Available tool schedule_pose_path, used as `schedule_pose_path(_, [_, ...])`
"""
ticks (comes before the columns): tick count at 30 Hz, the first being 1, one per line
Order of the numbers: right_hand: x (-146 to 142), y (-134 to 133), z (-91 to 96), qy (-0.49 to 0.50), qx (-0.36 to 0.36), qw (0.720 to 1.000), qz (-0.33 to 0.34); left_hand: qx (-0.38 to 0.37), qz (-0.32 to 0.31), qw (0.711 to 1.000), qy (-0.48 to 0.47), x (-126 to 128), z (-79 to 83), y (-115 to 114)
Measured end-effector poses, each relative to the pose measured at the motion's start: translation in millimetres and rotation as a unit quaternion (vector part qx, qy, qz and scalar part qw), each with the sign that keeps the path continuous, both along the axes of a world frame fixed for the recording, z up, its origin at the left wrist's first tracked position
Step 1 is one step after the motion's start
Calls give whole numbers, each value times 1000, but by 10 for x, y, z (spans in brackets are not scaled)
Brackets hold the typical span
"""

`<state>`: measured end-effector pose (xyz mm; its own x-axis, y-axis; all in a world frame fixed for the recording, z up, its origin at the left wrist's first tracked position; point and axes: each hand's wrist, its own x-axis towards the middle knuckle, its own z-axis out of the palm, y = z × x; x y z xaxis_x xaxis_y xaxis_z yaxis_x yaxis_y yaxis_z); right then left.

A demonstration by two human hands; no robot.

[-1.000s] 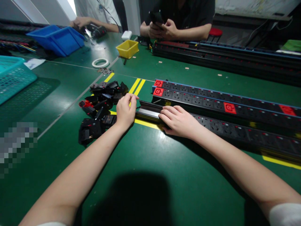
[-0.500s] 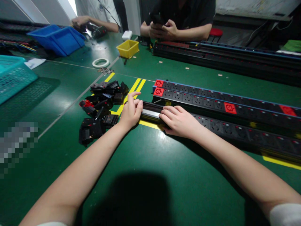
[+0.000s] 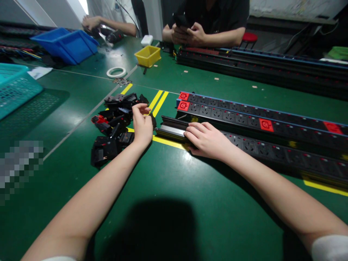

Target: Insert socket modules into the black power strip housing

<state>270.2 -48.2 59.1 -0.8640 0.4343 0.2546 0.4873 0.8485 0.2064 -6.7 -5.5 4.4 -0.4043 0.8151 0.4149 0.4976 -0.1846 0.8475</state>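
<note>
My left hand is just off the left end of the nearest power strip, its fingers curled around a small black socket module that is mostly hidden. That end of the strip is an open black channel with a bright metal floor. My right hand lies across the strip, fingers over the top and thumb on the near side. Beyond it, black sockets line the rail. A heap of loose black socket modules, with a red one among them, lies left of my left hand.
Two more strips with red sockets lie behind. A yellow bin, a tape roll, a blue bin and a teal basket stand farther off. Across the table, one person holds a phone; another handles a power tool.
My left hand has drawn back leftward from the strip, uncovering its open end and bringing the black part along. My right hand has stayed in place.
</note>
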Motion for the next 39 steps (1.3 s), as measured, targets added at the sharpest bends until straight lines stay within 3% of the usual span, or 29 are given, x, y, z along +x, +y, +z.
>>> schedule_pose_path(9, [-8, -3, 3, -1, -3, 1000, 0, -70, 30, 994, 73, -34, -98, -11])
schedule_pose_path(19, [-2, 5, -4, -5, 0, 1000, 0, -196, 22, 972, 128, -1, 59, -38])
schedule_pose_path(27, [-4, 0, 8, -9, -6, 1000, -1, -102, 39, 994, -8, 22, -21, -28])
schedule_pose_path(33, [-6, -3, 8, -6, -8, 1000, 1, -46, 40, 997, -36, 2, -48, 22])
schedule_pose_path(39, [-11, 0, 5, -5, -5, 1000, 2, -38, 51, 996, -61, -24, -89, 89])
